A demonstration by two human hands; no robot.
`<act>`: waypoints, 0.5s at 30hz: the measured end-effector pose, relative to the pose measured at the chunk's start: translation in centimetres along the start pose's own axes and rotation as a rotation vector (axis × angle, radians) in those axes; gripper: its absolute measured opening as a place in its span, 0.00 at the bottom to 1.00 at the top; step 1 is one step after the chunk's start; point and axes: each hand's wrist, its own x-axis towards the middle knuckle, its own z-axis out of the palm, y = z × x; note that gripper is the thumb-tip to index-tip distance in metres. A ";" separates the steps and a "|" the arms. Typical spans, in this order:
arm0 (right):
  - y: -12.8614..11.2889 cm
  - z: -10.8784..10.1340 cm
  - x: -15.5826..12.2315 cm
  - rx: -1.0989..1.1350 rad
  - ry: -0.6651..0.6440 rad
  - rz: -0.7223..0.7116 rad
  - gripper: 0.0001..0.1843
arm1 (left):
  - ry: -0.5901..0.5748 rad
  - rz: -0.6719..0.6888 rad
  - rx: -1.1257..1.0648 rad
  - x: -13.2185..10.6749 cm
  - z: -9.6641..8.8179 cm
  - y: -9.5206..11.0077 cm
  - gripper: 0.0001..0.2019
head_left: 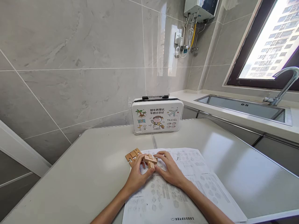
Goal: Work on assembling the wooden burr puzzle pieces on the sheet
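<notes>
Both hands are around a small assembly of crossed, light wooden burr puzzle pieces point(150, 160), held low over the paper. My left hand point(137, 175) is closed on its left and near side, with the thumb against the lower block. From the right, my right hand point(170, 169) pinches the assembly between curled fingers and thumb. Several loose notched wooden pieces point(133, 155) lie side by side just beyond my left fingers. Under the hands spreads a large printed sheet point(184, 193) with puzzle diagrams, its heading upside down to me. My fingers hide part of the assembly.
A white illustrated carry case point(157, 116) with a black handle stands at the back of the white table point(93, 174), against the tiled wall. On the right are a counter with a sink point(243, 107) and tap point(283, 85). A water heater point(201, 8) hangs above.
</notes>
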 end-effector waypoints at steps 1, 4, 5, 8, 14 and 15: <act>0.0 -0.1 0.0 0.024 -0.001 -0.015 0.18 | -0.015 0.007 0.002 0.0 0.0 0.2 0.22; -0.1 -0.1 0.1 0.083 0.001 -0.044 0.12 | -0.035 0.026 0.010 -0.1 0.0 0.4 0.21; -0.1 -0.2 0.1 0.104 -0.002 -0.049 0.10 | -0.033 0.032 0.014 -0.2 0.0 0.4 0.21; -0.3 -0.4 0.4 0.175 -0.005 -0.052 0.09 | -0.010 0.045 0.044 -0.1 0.0 0.1 0.22; -0.5 -0.9 0.9 0.167 0.114 0.027 0.07 | 0.106 0.021 0.197 0.5 -0.3 -0.8 0.25; -0.3 -0.8 1.0 0.132 0.152 0.060 0.08 | 0.120 0.027 0.235 0.6 -0.5 -1.0 0.24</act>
